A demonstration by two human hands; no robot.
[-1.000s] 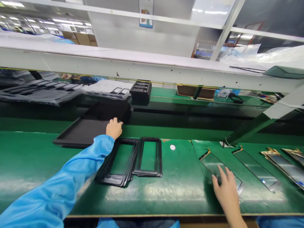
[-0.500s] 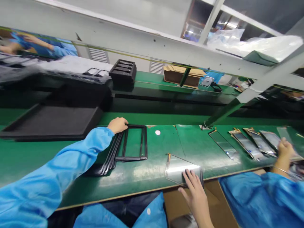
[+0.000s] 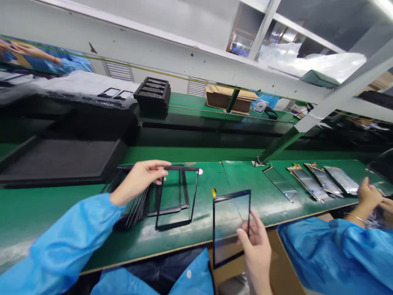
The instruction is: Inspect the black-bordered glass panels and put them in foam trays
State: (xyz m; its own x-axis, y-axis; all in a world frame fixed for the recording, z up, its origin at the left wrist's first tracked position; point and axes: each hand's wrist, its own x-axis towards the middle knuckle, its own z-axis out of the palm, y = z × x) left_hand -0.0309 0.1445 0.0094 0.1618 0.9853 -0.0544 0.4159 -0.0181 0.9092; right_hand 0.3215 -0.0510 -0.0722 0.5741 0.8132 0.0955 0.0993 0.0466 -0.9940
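My left hand [image 3: 141,178] pinches the top edge of a thin black rectangular frame [image 3: 193,200], held raised and tilted over the bench. Behind and to the left of it, more black frames [image 3: 136,209] lie fanned out in an overlapping row. My right hand [image 3: 256,241] grips the right edge of a clear glass panel [image 3: 231,194] with a black border, thumb on the near face and fingers behind. The panel stands nearly upright at the bench's front edge. A small yellow flex tab [image 3: 214,192] shows at its top left corner.
Several glass panels with flex tabs [image 3: 307,182] lie on the green bench [image 3: 202,237] to the right, near a co-worker's hand [image 3: 368,194]. A large black tray [image 3: 61,157] sits at the left. A slanted post [image 3: 279,145] rises behind. Stacked black trays [image 3: 152,94] stand on the shelf.
My left hand has lifted one black frame off the row. My right hand, flat on the glass panel before, now holds it raised by its edge. The view has shifted slightly.
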